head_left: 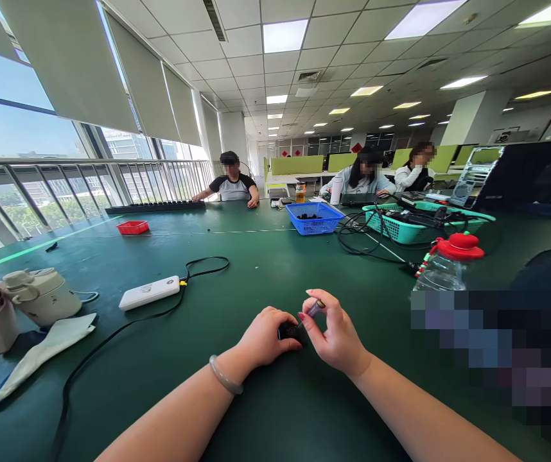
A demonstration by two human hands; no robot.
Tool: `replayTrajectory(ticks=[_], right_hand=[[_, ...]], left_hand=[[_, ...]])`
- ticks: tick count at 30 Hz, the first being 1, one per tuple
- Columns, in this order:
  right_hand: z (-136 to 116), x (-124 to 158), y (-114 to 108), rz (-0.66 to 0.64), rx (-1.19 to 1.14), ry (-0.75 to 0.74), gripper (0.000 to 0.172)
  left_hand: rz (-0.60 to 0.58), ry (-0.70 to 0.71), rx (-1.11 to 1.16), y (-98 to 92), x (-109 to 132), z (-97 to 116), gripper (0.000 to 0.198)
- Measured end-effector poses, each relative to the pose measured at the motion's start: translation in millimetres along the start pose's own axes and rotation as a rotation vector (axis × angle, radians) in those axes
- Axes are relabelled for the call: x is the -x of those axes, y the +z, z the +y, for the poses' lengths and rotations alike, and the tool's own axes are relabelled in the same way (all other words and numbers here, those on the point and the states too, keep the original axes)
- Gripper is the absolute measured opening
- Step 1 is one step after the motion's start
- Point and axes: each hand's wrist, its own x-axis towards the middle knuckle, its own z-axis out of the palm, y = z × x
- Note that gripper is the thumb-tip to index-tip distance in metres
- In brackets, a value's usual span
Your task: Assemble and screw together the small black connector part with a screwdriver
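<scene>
My left hand (263,340) rests on the green table and is closed around a small black part (289,330); fingers cover much of it, so its exact kind does not show. Between the thumb and fingers of my right hand (338,337) is a small screwdriver (314,308) with a short, shiny handle. It slants down to the left, its thin shaft pointing at the black part. Whether the tip touches the part cannot be made out. Both hands are close together near the front middle of the table.
A white power bank (150,293) with a black cable lies left, near a beige bottle (47,295) and cloth (47,353). Blue (314,223) and teal baskets (395,228), a red tray (132,228) and a red-lidded bottle (449,266) stand farther out. Several people sit around.
</scene>
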Motion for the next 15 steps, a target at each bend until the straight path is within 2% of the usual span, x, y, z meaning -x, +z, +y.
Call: replayTrajectory(ticks=[7, 15], right_hand=[[3.0, -0.5, -0.4, -0.010, 0.016, 0.012, 0.045], [2.2, -1.5, -2.1, -0.032, -0.015, 0.063, 0.031]], left_hand=[[0.012, 0.040, -0.009, 2.0, 0.4, -2.7, 0.031], [0.037, 0.074, -0.025, 3.5, 0.5, -3.6, 0.026]])
